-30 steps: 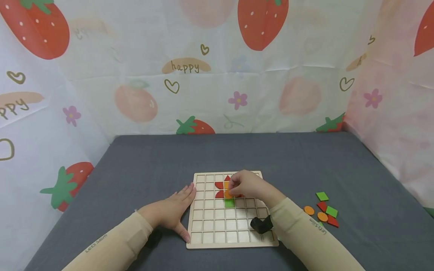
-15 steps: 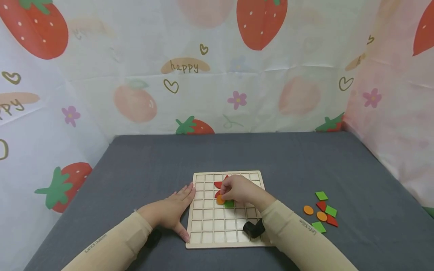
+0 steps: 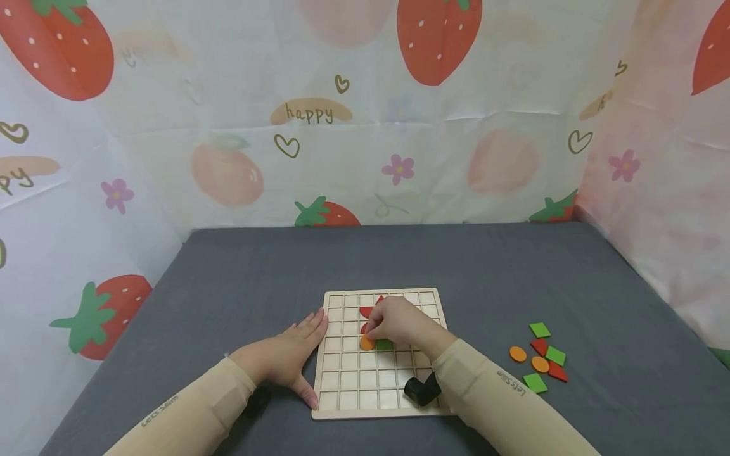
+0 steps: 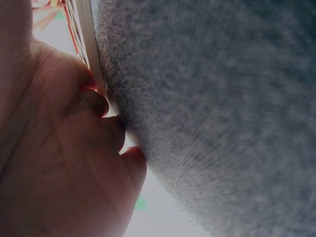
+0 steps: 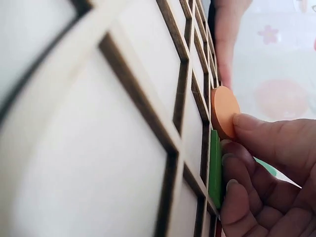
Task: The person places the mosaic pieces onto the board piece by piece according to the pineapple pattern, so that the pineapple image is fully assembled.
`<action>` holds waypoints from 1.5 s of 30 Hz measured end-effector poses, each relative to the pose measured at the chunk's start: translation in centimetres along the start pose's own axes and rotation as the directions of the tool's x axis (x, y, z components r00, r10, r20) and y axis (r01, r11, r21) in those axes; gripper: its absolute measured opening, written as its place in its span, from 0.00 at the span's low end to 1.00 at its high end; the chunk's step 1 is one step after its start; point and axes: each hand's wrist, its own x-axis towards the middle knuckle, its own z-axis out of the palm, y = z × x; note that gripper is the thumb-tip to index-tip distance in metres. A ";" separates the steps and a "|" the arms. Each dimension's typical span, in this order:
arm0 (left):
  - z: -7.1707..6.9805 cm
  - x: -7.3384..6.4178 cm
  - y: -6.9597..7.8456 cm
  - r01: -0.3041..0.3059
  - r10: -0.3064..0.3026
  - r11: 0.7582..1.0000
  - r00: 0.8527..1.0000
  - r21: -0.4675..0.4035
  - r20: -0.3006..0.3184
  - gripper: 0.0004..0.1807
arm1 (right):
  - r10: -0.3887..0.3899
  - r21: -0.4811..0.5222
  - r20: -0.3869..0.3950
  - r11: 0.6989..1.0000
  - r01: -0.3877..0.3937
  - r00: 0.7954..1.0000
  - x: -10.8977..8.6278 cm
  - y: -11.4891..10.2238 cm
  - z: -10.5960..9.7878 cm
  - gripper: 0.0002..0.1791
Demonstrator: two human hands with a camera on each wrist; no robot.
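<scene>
The grey cloth tabletop (image 3: 456, 259) behind the square wooden grid board (image 3: 348, 380) is open. The left hand (image 3: 285, 358) blocks the board's left edge. Small coloured flat shapes (image 3: 538, 356) lie right.

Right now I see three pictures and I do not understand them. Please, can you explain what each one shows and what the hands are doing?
No machine is here: a person works with two bare hands and wears three cameras. The wide picture comes from the head, the other two from the wrists. On a grey table lies a wooden grid board bearing red pieces and a green square. The left hand rests flat on the table against the board's edge. The right hand pinches an orange disc over the board; its wrist picture shows the disc on edge beside the square. Loose green, red and orange pieces lie to the right of the board.
</scene>
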 end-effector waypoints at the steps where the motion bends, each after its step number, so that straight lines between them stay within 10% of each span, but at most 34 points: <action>1: 0.0 0.0 0.0 0.000 0.000 1.000 1.000 0.000 -0.002 0.78 | 0.002 -0.004 -0.004 1.000 -0.002 1.000 0.0 -0.1 0.0 0.07; 21: 0.4 0.3 -0.3 0.007 -0.007 1.000 1.000 0.025 -0.012 0.79 | 0.025 0.053 0.001 0.998 -0.025 1.000 -0.7 0.5 -1.4 0.06; 45: 0.2 0.1 -0.2 0.006 -0.006 1.000 1.000 0.025 -0.004 0.78 | 0.148 0.126 -0.020 0.982 -0.144 0.989 -5.5 4.6 -10.4 0.06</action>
